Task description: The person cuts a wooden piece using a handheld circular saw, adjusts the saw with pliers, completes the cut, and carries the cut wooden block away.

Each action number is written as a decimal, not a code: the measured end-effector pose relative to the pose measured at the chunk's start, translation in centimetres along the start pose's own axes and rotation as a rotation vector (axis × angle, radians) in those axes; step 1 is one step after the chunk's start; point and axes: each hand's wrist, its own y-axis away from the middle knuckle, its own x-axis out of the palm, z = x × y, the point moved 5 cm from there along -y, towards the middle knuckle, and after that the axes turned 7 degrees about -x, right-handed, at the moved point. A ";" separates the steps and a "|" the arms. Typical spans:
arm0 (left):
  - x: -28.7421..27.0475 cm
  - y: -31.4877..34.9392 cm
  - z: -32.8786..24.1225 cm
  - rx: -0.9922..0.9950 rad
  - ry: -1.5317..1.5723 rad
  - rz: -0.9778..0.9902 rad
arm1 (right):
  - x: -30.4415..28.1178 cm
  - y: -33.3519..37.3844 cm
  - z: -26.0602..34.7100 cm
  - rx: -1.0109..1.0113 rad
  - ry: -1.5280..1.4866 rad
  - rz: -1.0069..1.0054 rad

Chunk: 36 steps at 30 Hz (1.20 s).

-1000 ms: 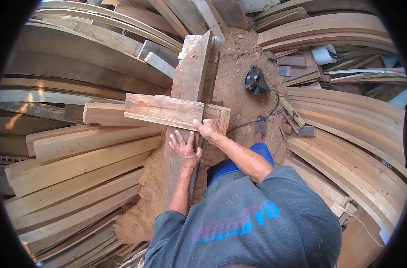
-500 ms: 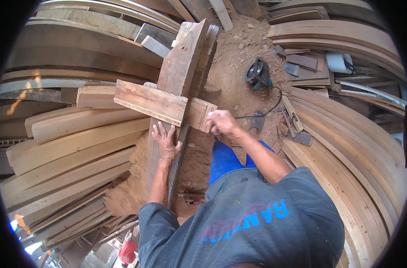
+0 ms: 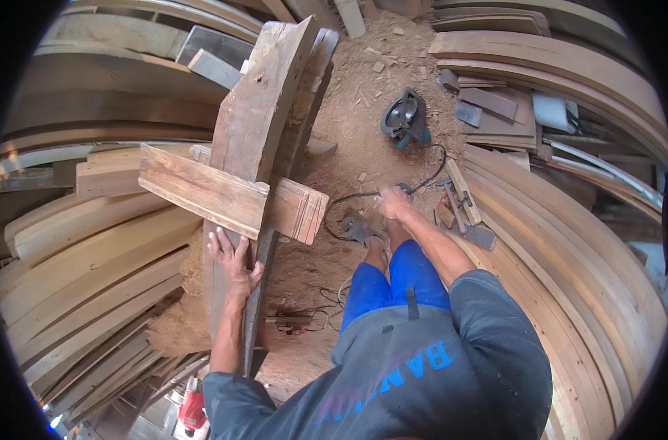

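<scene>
My left hand (image 3: 233, 265) lies with fingers spread on a long wooden beam (image 3: 215, 299). Its fingertips reach the near edge of a short reddish-brown plank (image 3: 205, 192) lying across the beam. Beneath that plank, a second short board (image 3: 298, 210) with scored lines on its face sticks out to the right. A thick tapered timber (image 3: 257, 103) extends away along the beam's far part. Off to the right, my right hand (image 3: 396, 203) is raised above the floor, clear of the boards, its fingers curled. Whatever those fingers may hold is hidden.
A circular saw (image 3: 405, 119) rests on the sawdust-covered floor, its black cord looping near my foot (image 3: 359, 229). A hammer (image 3: 455, 207) and a hand plane (image 3: 463, 192) lie on stacked planks (image 3: 554, 271) to the right. More planks (image 3: 106, 253) line the left.
My right hand has left the end of the scored board and moved right, over the floor. My left hand stays by the plank's near edge. The whole view has shifted.
</scene>
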 end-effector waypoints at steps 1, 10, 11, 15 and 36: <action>0.3 -0.5 0.0 -0.016 0.000 0.003 | 2.0 -1.9 -0.8 -0.059 0.123 0.017; 0.8 -2.3 -0.6 0.037 -0.102 0.032 | 4.7 -19.8 -9.9 -0.323 1.042 0.001; 0.8 -1.9 -0.4 0.026 -0.109 0.034 | 5.4 -22.0 -11.3 -0.295 0.984 0.009; 0.9 -1.8 -0.6 -0.062 -0.151 0.061 | 5.7 -26.9 -14.5 -0.102 0.656 0.133; 0.7 -1.2 -0.2 0.039 0.025 -0.058 | -8.9 -2.9 -10.8 0.026 0.145 -0.217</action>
